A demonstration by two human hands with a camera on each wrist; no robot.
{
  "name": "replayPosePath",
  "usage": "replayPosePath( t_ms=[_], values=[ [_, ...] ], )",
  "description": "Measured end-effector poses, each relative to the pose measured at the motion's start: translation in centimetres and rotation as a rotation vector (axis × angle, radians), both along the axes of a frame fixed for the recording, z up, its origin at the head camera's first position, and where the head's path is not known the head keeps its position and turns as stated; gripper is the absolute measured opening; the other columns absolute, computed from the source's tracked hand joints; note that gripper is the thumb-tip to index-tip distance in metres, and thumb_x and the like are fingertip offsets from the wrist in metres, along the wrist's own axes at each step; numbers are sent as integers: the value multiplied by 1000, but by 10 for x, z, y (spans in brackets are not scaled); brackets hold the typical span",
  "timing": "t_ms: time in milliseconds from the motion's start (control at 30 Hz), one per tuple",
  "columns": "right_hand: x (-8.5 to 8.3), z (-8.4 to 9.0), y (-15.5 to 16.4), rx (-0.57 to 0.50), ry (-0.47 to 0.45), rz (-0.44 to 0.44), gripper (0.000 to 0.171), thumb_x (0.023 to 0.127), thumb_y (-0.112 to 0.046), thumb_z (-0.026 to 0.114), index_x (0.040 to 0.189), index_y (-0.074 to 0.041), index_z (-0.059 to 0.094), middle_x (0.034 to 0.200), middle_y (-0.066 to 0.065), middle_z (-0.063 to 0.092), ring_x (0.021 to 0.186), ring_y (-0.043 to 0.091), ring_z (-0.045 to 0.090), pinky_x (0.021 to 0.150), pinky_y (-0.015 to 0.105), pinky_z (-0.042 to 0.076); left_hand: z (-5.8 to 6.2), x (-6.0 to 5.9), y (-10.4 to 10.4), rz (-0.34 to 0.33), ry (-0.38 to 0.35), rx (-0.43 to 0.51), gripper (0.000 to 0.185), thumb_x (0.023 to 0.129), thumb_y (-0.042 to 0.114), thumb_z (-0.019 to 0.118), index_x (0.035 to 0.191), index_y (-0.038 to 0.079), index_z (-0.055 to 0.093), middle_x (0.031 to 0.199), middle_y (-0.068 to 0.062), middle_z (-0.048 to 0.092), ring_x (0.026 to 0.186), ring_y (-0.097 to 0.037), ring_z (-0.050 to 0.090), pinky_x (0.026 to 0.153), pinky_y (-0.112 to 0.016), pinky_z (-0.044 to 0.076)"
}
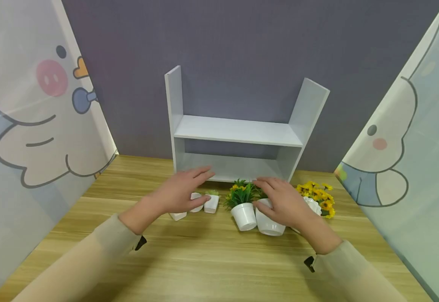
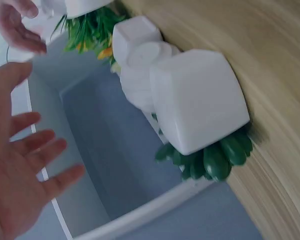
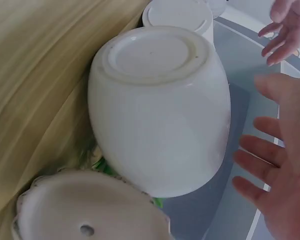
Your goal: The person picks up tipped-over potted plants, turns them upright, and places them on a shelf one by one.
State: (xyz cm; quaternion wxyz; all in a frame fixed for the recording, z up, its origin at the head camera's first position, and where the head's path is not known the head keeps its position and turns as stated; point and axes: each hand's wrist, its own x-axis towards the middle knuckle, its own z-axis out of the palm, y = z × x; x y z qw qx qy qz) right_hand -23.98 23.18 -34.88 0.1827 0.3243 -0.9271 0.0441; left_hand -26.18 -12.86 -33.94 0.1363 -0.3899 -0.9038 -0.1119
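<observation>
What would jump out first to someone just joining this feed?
The white shelf unit standing mid-table against the grey wall, both boards bare. In front of it, a row of small potted plants, with the left hand spread over the small white pots and the right hand over the rounded white pot.

The table (image 1: pixel 204 260) is light wood-grain, smooth with a soft sheen. At its far side the shelf unit (image 1: pixel 238 130) looks like matt white laminated board. The round pot (image 3: pixel 160 110) is glossy white ceramic, faintly speckled on its base; the small square pot (image 2: pixel 197 97) near the left has a duller, smooth white finish. The green leaves (image 2: pixel 210 160) look plastic and shiny. The sleeves (image 1: pixel 102 247) are soft beige cloth.
</observation>
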Motion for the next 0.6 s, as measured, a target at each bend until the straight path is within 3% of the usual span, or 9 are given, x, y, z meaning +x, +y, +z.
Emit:
replayPosePath(
  t_ms=[67, 167, 367, 500, 600],
  values=[
    [1, 0, 3, -37, 53, 8, 56, 102, -38, 77, 148, -9, 64, 146, 13, 69, 132, 39, 68, 111, 61, 53, 4, -4, -5, -21, 38, 101, 64, 107, 36, 72, 161, 7, 52, 164, -16, 55, 144, -37, 62, 113, -58, 54],
    [4, 0, 9, -77, 90, 1, 48, 101, -31, 78, 142, -9, 68, 137, 9, 73, 123, 37, 71, 104, 59, 57, 17, -13, -17, -30, 98, 279, 54, 105, 25, 73, 153, 3, 59, 152, -17, 63, 133, -36, 67, 107, -55, 58],
    [7, 1, 30, -109, 140, -25, 44, 98, -27, 80, 137, -8, 70, 130, 10, 75, 113, 36, 74, 95, 57, 60, 62, -37, -47, 36, 230, 578, 49, 101, 10, 74, 146, -2, 60, 141, -22, 66, 123, -38, 66, 92, -52, 62],
    [9, 1, 44, -143, 193, 3, 43, 93, -21, 82, 133, -7, 72, 125, 12, 77, 110, 36, 74, 90, 57, 61, 91, -54, -62, 107, 278, 725, 48, 102, 8, 71, 146, -5, 59, 141, -25, 63, 128, -36, 65, 96, -50, 58],
    [10, 1, 53, -163, 239, 27, 42, 91, -18, 82, 130, -7, 73, 121, 14, 77, 108, 38, 74, 86, 58, 61, 109, -66, -67, 170, 265, 818, 50, 103, 14, 70, 149, -1, 57, 144, -20, 59, 131, -31, 64, 99, -44, 54]
  ],
)
